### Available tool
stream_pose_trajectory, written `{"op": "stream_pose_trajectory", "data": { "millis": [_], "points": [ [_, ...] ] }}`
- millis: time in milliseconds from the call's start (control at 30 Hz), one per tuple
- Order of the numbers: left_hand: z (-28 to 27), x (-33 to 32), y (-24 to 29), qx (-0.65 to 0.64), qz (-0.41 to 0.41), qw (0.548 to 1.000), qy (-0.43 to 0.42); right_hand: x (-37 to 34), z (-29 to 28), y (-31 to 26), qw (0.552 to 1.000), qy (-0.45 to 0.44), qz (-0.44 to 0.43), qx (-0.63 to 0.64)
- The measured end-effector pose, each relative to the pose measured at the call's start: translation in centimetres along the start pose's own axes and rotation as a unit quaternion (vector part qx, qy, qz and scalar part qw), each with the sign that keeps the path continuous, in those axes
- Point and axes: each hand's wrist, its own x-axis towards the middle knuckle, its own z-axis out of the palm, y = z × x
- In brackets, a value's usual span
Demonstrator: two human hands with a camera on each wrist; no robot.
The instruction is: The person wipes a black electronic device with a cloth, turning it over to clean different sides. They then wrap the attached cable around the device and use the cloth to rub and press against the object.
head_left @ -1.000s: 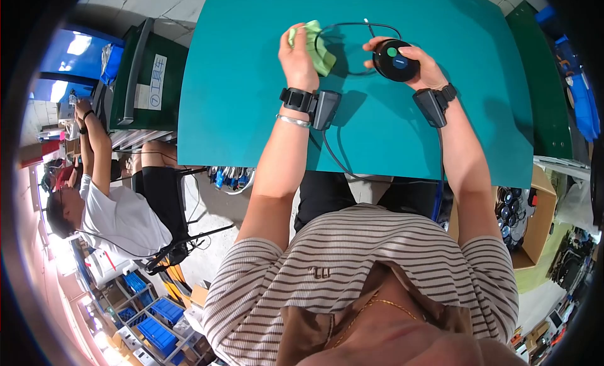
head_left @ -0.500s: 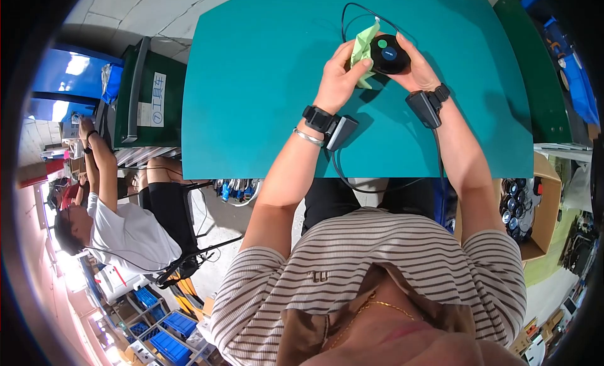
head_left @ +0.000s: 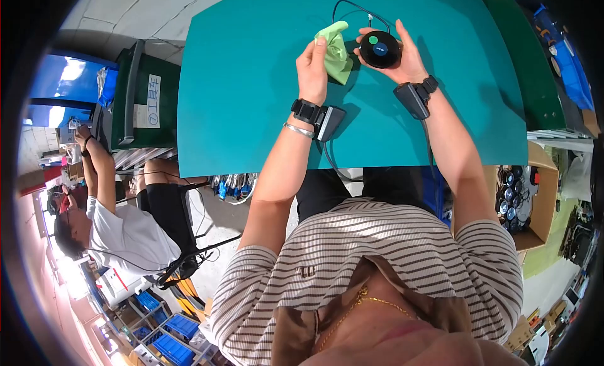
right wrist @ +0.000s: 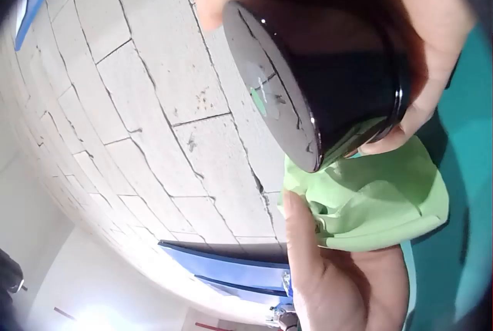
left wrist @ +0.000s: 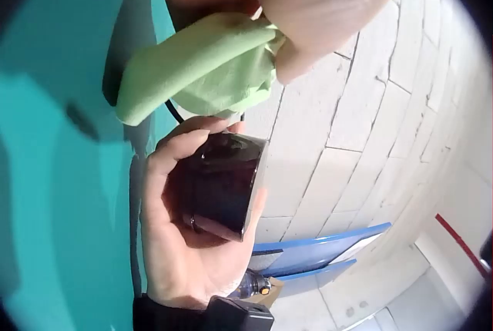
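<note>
Left fingers pinch the green cloth, ready for wiping; right fingers cradle the black puck-shaped device, apparently steadying it.

Above the flat teal worktop, the soft green cloth is left (and near) of the round black device.

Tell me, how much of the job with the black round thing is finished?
It's already picked up: the right hand holds the black round thing. The left hand pinches the green cloth beside it, so wiping looks underway. Probably left: finishing wiping, then setting it down. I can't tell how clean it is.
</note>
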Motion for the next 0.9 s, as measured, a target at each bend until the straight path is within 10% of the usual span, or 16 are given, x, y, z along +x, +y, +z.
{"op": "stream_pose_trajectory", "data": {
  "millis": [133,233,367,633,900],
  "points": [
    [0.5,0.0,1.2,-0.083,-0.019,0.996,0.008,0.4,-0.1,0.0,1.000,0.007,0.002,-0.006],
    [3.5,-0.9,2.4,0.232,0.245,0.941,-0.042,0.8,0.1,0.3,0.996,0.065,0.015,0.053],
    [6.5,-1.3,1.2,0.398,0.328,0.849,-0.113,2.0,-2.4,1.3,0.988,-0.125,0.015,0.088],
    [9.2,-0.5,-0.1,0.405,0.290,0.866,0.036,1.6,-0.7,1.5,0.993,0.088,-0.046,0.059],
    [7.6,-2.5,2.8,0.382,0.230,0.887,-0.117,1.5,-2.1,0.9,0.995,-0.046,0.042,0.081]
  ]
}}
